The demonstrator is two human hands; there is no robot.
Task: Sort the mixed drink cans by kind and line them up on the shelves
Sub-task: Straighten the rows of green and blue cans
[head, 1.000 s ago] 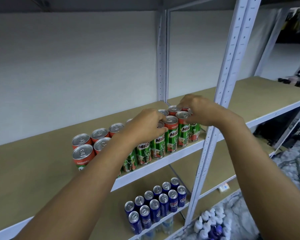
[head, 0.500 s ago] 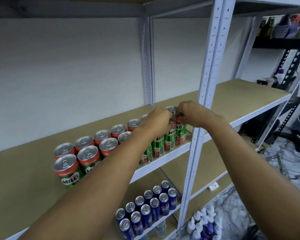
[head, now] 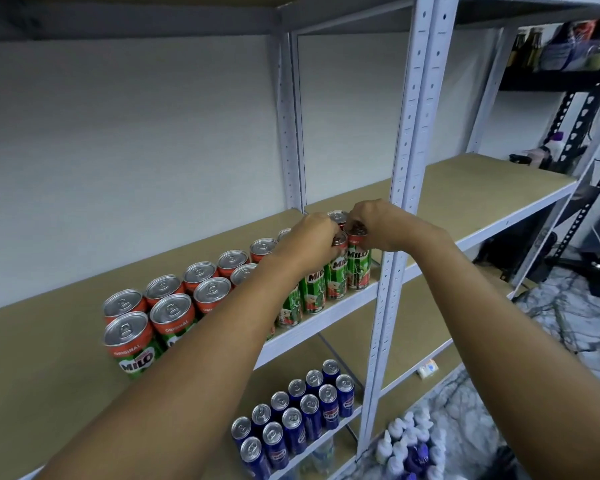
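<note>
Since half a second ago both hands have stayed at the right end of the Milo rows; camera has tilted a bit, so the near cans sit lower left, no can has visibly changed place.

Nearest, at 6 o'clock: both forearms reach up and away from the bottom edge. At 5 o'clock below them, blue cans stand upright in two rows on the lower shelf. White squeeze bottles cluster on the floor at 5 o'clock.

Middle shelf: green-and-red Milo cans stand upright in two rows running from 8 o'clock up toward centre, tops silver, packed touching.

Far end of those rows, near centre: left hand is curled down over the top of a front-row can, fingers closed around its rim. Right hand pinches the top of the end Milo can, which stands on the shelf front edge just beside the white upright post. Whether either can is lifted, cannot tell; both look seated.

Farther, at 2 o'clock: the adjoining shelf board. At 1 o'clock a black rack with bottles, blurred.
</note>
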